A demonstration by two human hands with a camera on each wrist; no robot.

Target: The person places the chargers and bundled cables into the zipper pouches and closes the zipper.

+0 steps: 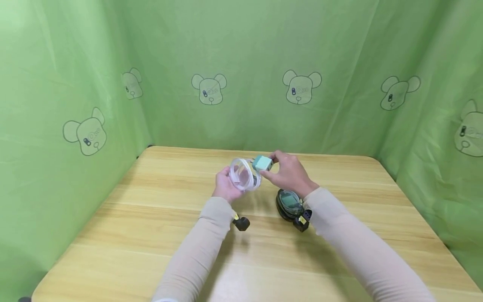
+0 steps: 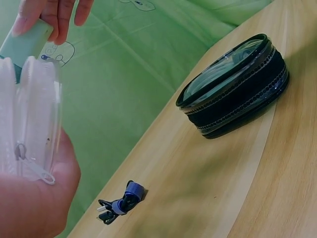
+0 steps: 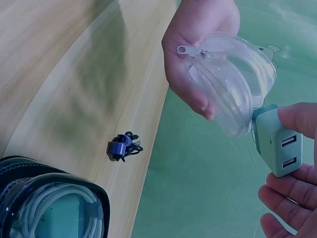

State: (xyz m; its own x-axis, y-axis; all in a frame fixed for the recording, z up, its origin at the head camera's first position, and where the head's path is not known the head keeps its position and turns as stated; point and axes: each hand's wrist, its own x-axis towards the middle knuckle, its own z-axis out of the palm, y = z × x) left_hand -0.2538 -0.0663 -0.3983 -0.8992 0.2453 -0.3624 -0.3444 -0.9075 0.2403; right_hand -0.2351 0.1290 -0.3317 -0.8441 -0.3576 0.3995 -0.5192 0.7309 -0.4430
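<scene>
My left hand [image 1: 226,184] grips a round, clear pouch [image 3: 223,94] with a white zipper, its fingers about the lower side. The pouch is unzipped and its two halves gape apart; the zipper pull [image 2: 39,168] hangs near the palm. A mint-green USB charger [image 1: 263,163] is pinched between thumb and fingers of my right hand [image 1: 290,172]. The charger's prong end faces the pouch's opening, and its two USB ports [image 3: 289,151] face away from the pouch. Whether charger and pouch touch, I cannot tell.
On the wooden table [image 1: 170,235], a black-edged, clear-topped pouch [image 2: 237,89] stands below my right forearm, with a coiled pale cable [image 3: 37,203] inside. A black cable bundle [image 2: 121,202] with a blue tie lies near the table's far edge. Green curtains [image 1: 253,42] surround the table.
</scene>
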